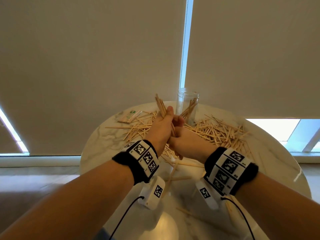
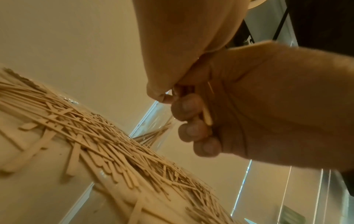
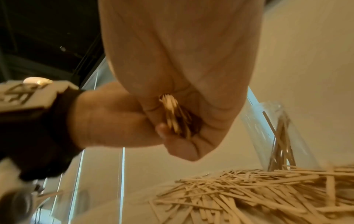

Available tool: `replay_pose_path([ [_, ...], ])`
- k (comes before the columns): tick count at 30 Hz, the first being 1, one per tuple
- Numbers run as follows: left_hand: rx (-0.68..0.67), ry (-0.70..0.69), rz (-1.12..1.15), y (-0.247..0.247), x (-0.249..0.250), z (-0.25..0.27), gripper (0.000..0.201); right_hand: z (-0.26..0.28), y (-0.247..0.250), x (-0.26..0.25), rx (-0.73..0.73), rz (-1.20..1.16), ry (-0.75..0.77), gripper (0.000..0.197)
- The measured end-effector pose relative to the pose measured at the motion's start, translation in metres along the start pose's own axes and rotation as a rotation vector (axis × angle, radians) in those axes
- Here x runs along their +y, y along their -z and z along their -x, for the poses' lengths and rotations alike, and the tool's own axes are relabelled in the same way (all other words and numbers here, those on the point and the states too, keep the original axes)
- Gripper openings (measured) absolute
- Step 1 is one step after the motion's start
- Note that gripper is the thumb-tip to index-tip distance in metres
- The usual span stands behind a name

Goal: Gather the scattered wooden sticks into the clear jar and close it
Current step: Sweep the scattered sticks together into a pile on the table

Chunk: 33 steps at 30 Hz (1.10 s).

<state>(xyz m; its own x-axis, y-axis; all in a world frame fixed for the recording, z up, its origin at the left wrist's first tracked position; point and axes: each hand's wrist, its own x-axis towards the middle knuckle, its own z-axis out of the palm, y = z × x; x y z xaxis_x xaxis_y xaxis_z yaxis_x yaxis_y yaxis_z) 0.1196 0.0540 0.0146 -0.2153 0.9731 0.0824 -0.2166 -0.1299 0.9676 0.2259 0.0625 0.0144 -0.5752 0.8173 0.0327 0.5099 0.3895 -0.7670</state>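
Both hands meet above the round table and grip one bundle of wooden sticks (image 1: 160,106) between them. My left hand (image 1: 161,124) curls round the upper part, and the stick ends fan out above its thumb. My right hand (image 1: 184,138) grips the lower part, with stick ends (image 1: 180,155) poking out below it. The right wrist view shows the bundle (image 3: 172,115) end-on inside the fists. The clear jar (image 1: 187,103) stands upright and open just behind the hands, with several sticks leaning inside. No lid is in view.
Several loose sticks (image 1: 223,133) lie heaped across the marble table (image 1: 103,144), mostly right of and behind the hands, with a few near the front edge. A small wrapped packet (image 1: 132,116) lies at the back left. Window blinds hang behind the table.
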Motion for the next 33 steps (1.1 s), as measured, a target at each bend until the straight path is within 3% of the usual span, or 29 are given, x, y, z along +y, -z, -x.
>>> replay_pose_path([
  [5, -0.108, 0.023, 0.054, 0.000, 0.007, 0.002, 0.033, -0.001, 0.002, 0.013, 0.238, 0.320, 0.131, 0.024],
  [8, -0.104, 0.022, 0.125, 0.002, 0.012, 0.000, 0.015, 0.001, 0.010, 0.016, 0.244, 0.355, 0.063, 0.025],
  [13, 0.119, 0.009, 0.418, 0.015, 0.035, -0.014, 0.042, 0.008, 0.016, 0.025, 0.195, 0.433, 0.008, 0.028],
  [18, 0.071, 0.089, 0.066, -0.001, 0.021, -0.011, 0.046, 0.005, 0.015, 0.025, 0.202, 0.426, -0.039, 0.024],
  [23, 0.156, 0.093, 0.063, 0.007, 0.023, -0.018, 0.025, 0.011, 0.022, 0.029, 0.187, 0.506, -0.043, 0.023],
  [25, 0.050, 0.167, 0.104, 0.003, 0.025, -0.012, 0.026, 0.011, 0.024, 0.026, 0.203, 0.540, -0.051, 0.022],
  [28, -0.094, 0.232, -0.045, -0.004, 0.023, -0.006, 0.028, 0.008, 0.028, 0.021, 0.239, 0.613, -0.070, 0.026],
  [30, -0.107, 0.223, -0.203, -0.006, 0.023, -0.004, 0.025, 0.007, 0.033, 0.022, 0.257, 0.624, -0.113, 0.029],
  [33, -0.077, 0.103, -0.451, -0.007, 0.020, -0.008, 0.039, 0.003, 0.039, 0.025, 0.277, 0.653, -0.169, 0.028],
])
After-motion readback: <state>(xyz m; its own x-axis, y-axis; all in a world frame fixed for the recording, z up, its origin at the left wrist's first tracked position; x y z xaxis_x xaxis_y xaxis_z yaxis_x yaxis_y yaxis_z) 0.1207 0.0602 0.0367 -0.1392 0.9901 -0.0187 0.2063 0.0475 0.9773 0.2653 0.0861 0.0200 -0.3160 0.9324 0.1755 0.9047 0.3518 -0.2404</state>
